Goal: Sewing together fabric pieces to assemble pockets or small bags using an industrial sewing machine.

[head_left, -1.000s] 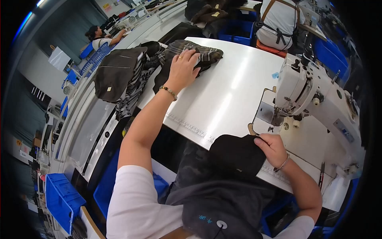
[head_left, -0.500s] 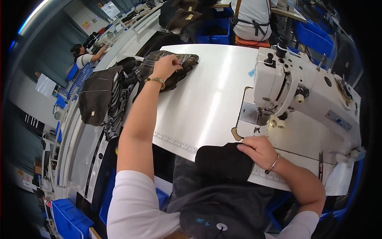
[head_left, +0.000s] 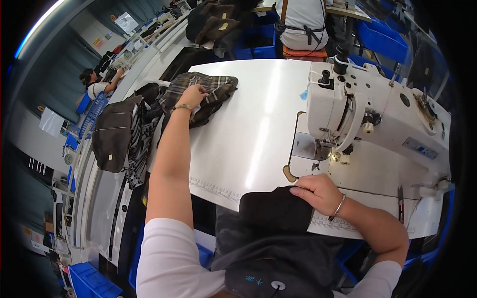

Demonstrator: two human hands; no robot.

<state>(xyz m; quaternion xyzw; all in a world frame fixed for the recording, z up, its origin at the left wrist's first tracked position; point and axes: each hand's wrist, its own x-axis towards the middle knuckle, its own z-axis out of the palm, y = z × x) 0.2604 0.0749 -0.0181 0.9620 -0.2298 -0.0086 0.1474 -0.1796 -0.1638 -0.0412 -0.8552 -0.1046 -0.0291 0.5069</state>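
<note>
My left hand (head_left: 192, 96) reaches over a pile of plaid cloth (head_left: 191, 80) at the table's far left. Its thumb and fingers are pinched on the plaid cloth, and a pale edge shows just beneath them. At the table's front edge, my right hand (head_left: 319, 193) grips a black cloth piece (head_left: 273, 211) by its upper right corner, thumb on top. That piece hangs partly over the edge toward my lap. Beside the plaid pile lies a stack of dark brown cloth pieces (head_left: 112, 131) with striped undersides.
A white sewing machine (head_left: 367, 109) stands on the right of the white table (head_left: 248, 124). Dark tweezers or snips (head_left: 401, 202) lie near its base. Blue bins (head_left: 92, 280) stand around. One person (head_left: 302, 25) sits ahead; another (head_left: 97, 82) works far left.
The view has shifted slightly. My left hand has drawn a little nearer over the plaid cloth, and a pale edge now shows under it. My right hand keeps its grip on the black cloth.
</note>
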